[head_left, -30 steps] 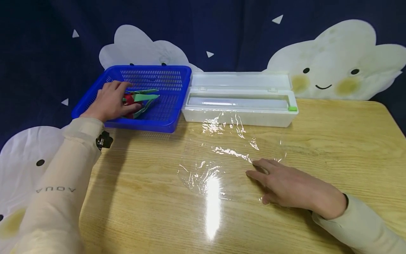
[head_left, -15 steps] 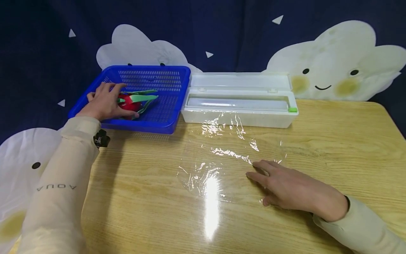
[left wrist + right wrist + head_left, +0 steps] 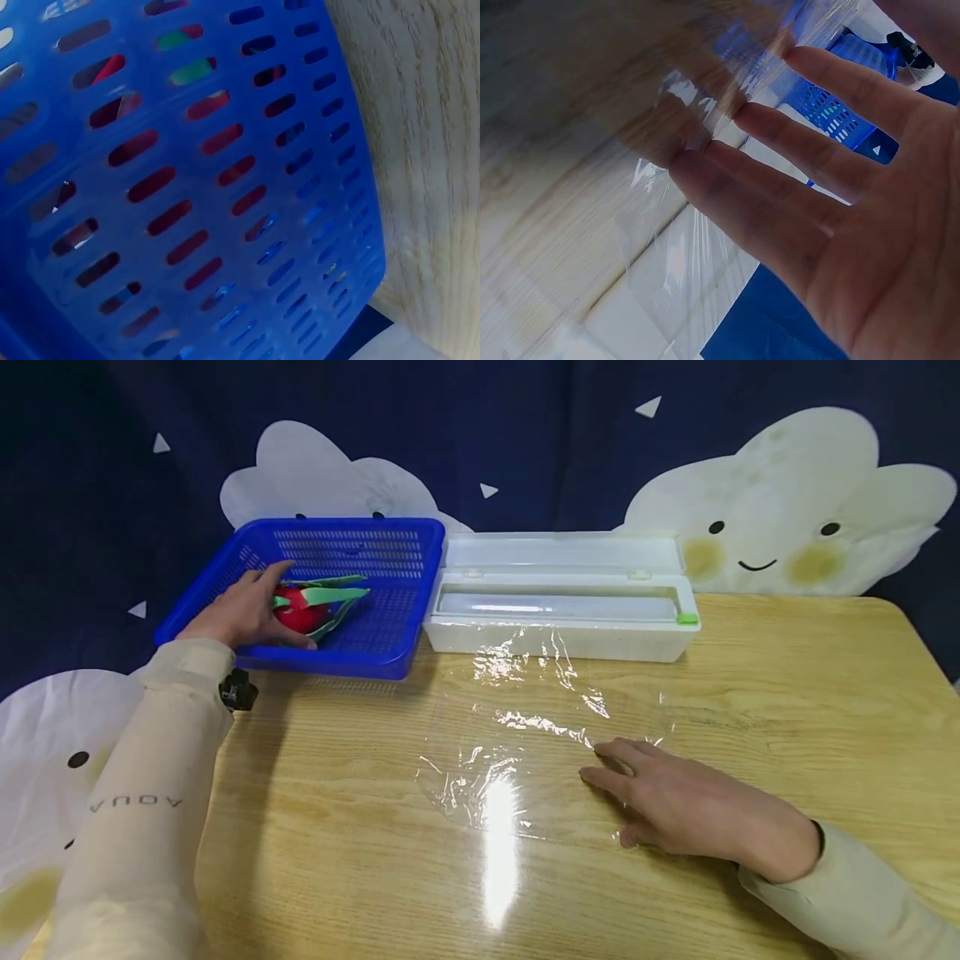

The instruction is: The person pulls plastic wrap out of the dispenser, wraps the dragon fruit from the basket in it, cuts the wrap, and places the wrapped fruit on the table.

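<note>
In the head view my left hand (image 3: 243, 607) reaches into a blue slotted basket (image 3: 341, 662) and grips a red toy fruit with green leaves (image 3: 302, 607), fingers above it and thumb below. The left wrist view shows only the basket's wall (image 3: 187, 225), with red and green visible through its slots. My right hand (image 3: 678, 802) lies flat with straight fingers on a crinkled sheet of clear cling film (image 3: 517, 752) spread on the wooden table (image 3: 787, 693). In the right wrist view the fingers (image 3: 810, 195) press the film (image 3: 667, 255).
A white cling film dispenser box (image 3: 562, 639) with its lid up and a green slider (image 3: 687, 619) stands behind the film, right of the basket. Behind the table hangs a dark blue cloth with white clouds (image 3: 780, 510).
My left hand has shifted a little left in the basket and settled round the red fruit, which shows more. The right hand has stayed flat on the film.
</note>
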`<state>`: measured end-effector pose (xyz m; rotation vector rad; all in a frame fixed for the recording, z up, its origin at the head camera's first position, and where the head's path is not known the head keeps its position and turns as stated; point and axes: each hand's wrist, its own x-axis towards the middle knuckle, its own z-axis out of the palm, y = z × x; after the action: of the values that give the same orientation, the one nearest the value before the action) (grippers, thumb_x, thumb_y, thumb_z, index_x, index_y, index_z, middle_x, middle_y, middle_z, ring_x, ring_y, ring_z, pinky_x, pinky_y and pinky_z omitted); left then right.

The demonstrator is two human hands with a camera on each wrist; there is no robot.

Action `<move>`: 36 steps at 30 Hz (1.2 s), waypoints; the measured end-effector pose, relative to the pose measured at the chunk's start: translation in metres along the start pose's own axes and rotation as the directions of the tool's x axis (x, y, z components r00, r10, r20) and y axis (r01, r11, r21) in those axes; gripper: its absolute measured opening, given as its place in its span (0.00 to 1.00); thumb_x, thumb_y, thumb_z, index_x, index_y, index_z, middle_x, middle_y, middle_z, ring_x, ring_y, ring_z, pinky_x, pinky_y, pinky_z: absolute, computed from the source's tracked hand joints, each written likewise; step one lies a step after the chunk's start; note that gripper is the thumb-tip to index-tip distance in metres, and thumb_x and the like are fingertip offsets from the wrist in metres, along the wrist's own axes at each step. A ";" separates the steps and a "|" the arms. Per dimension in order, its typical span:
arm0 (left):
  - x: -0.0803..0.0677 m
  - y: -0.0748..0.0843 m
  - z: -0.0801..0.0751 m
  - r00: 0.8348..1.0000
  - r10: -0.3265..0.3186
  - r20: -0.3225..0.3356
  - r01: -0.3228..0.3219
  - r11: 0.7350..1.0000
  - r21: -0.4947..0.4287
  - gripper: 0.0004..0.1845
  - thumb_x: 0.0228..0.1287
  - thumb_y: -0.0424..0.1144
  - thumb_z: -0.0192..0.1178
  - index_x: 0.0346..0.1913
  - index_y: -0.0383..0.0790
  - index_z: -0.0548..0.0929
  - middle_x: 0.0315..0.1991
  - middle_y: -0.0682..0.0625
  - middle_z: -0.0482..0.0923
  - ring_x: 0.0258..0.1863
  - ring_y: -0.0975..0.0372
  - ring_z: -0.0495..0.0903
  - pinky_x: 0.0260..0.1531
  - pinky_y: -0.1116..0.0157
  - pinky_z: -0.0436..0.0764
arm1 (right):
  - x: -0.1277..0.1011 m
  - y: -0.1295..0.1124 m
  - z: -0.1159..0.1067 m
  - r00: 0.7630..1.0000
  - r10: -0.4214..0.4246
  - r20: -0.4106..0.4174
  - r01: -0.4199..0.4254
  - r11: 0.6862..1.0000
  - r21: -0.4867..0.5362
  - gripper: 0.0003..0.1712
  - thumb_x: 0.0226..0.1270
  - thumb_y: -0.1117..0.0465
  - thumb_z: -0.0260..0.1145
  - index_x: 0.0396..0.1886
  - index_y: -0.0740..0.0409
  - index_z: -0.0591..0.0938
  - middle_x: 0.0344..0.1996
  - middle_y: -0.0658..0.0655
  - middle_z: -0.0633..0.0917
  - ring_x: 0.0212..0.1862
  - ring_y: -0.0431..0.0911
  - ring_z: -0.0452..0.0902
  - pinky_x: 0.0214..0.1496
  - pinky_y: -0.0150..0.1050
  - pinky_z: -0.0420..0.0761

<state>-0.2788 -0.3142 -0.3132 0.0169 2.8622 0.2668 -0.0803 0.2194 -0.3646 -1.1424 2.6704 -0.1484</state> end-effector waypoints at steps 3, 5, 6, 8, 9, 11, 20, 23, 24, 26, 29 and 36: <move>0.000 -0.002 0.001 1.000 -0.006 0.014 0.006 1.000 -0.013 0.74 0.45 0.69 0.77 0.85 0.56 0.36 0.78 0.24 0.51 0.72 0.28 0.58 0.68 0.25 0.61 | 0.001 0.000 -0.001 1.000 -0.009 -0.003 0.009 1.000 -0.009 0.43 0.59 0.47 0.79 0.72 0.55 0.76 0.72 0.65 0.73 0.70 0.64 0.73 0.65 0.60 0.80; 0.000 -0.003 0.001 1.000 -0.009 0.015 0.010 1.000 -0.027 0.72 0.46 0.69 0.77 0.85 0.56 0.39 0.76 0.25 0.55 0.71 0.30 0.60 0.67 0.25 0.62 | 0.002 -0.001 -0.003 1.000 -0.010 -0.003 0.010 1.000 -0.013 0.43 0.59 0.48 0.79 0.72 0.55 0.75 0.72 0.66 0.73 0.70 0.65 0.73 0.66 0.60 0.80; 0.000 -0.003 0.001 1.000 -0.014 0.015 0.014 0.999 -0.036 0.71 0.46 0.69 0.77 0.85 0.55 0.40 0.76 0.26 0.56 0.70 0.30 0.60 0.67 0.25 0.63 | 0.002 0.000 -0.003 1.000 -0.010 -0.004 0.010 1.000 -0.015 0.43 0.58 0.48 0.79 0.72 0.55 0.75 0.72 0.66 0.73 0.70 0.64 0.73 0.66 0.60 0.80; -0.001 -0.004 -0.001 1.000 -0.022 0.013 0.023 0.999 -0.049 0.69 0.47 0.69 0.76 0.85 0.55 0.43 0.75 0.26 0.56 0.69 0.31 0.60 0.67 0.25 0.63 | 0.003 0.000 -0.005 1.000 -0.006 -0.001 0.006 1.000 -0.013 0.43 0.59 0.48 0.79 0.72 0.55 0.75 0.72 0.65 0.73 0.70 0.64 0.73 0.66 0.60 0.80; -0.001 -0.004 -0.001 1.000 -0.026 0.011 0.027 0.998 -0.051 0.68 0.48 0.69 0.76 0.85 0.55 0.45 0.75 0.26 0.56 0.69 0.31 0.60 0.67 0.25 0.63 | 0.003 -0.001 -0.005 1.000 -0.004 0.001 0.004 1.000 -0.011 0.43 0.59 0.48 0.79 0.72 0.55 0.75 0.72 0.66 0.73 0.70 0.64 0.73 0.66 0.60 0.80; -0.002 -0.004 -0.002 0.999 -0.032 0.009 0.032 0.998 -0.052 0.67 0.48 0.69 0.75 0.84 0.54 0.46 0.76 0.26 0.56 0.69 0.31 0.59 0.67 0.25 0.63 | 0.004 -0.001 -0.006 1.000 0.000 0.005 0.000 1.000 -0.007 0.43 0.59 0.48 0.79 0.72 0.54 0.75 0.72 0.65 0.72 0.70 0.64 0.73 0.66 0.60 0.80; 0.000 -0.003 -0.001 0.999 -0.032 0.007 0.032 0.998 -0.046 0.67 0.48 0.70 0.75 0.84 0.53 0.47 0.75 0.26 0.55 0.68 0.31 0.60 0.66 0.25 0.65 | 0.003 0.000 -0.007 1.000 0.002 -0.004 -0.002 1.000 -0.005 0.42 0.59 0.49 0.79 0.71 0.55 0.76 0.71 0.66 0.74 0.69 0.64 0.74 0.65 0.60 0.81; 0.000 -0.002 0.000 0.999 -0.032 0.007 0.032 0.999 -0.043 0.66 0.49 0.69 0.75 0.84 0.53 0.47 0.75 0.26 0.55 0.67 0.31 0.60 0.65 0.25 0.66 | 0.002 0.000 -0.006 1.000 -0.001 -0.008 0.001 1.000 -0.012 0.42 0.58 0.49 0.80 0.71 0.55 0.76 0.71 0.66 0.74 0.69 0.64 0.74 0.65 0.60 0.81; 0.000 -0.002 0.001 0.999 -0.033 0.007 0.033 0.999 -0.042 0.66 0.49 0.69 0.75 0.84 0.52 0.47 0.74 0.26 0.55 0.67 0.31 0.61 0.65 0.25 0.66 | 0.002 0.000 -0.006 1.000 -0.002 -0.008 0.002 1.000 -0.015 0.42 0.58 0.49 0.80 0.71 0.55 0.76 0.71 0.66 0.74 0.69 0.64 0.74 0.65 0.60 0.80; 0.001 -0.001 0.001 0.999 -0.035 0.008 0.035 0.999 -0.040 0.66 0.49 0.69 0.75 0.84 0.52 0.47 0.74 0.26 0.56 0.67 0.31 0.61 0.65 0.25 0.66 | 0.002 0.000 -0.005 1.000 -0.002 -0.006 0.002 1.000 -0.016 0.42 0.58 0.49 0.80 0.71 0.55 0.76 0.71 0.66 0.74 0.69 0.64 0.74 0.65 0.60 0.80; 0.001 -0.001 0.002 0.999 -0.036 0.009 0.036 0.999 -0.037 0.66 0.50 0.69 0.75 0.84 0.51 0.47 0.74 0.25 0.55 0.67 0.30 0.61 0.65 0.25 0.66 | 0.002 -0.001 -0.005 1.000 -0.002 -0.003 0.002 1.000 -0.019 0.42 0.58 0.48 0.79 0.71 0.56 0.76 0.71 0.66 0.74 0.69 0.64 0.74 0.65 0.60 0.80; 0.004 0.000 0.007 0.999 -0.030 0.025 0.031 0.999 -0.034 0.65 0.51 0.68 0.74 0.84 0.51 0.47 0.74 0.25 0.55 0.67 0.30 0.60 0.65 0.25 0.66 | 0.000 -0.002 -0.002 1.000 0.004 0.003 -0.004 1.000 -0.010 0.42 0.59 0.48 0.79 0.71 0.56 0.76 0.71 0.66 0.73 0.69 0.65 0.74 0.66 0.61 0.80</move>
<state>-0.2811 -0.3133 -0.3208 -0.0304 2.8308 0.3080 -0.0798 0.2180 -0.3621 -1.1391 2.6733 -0.1328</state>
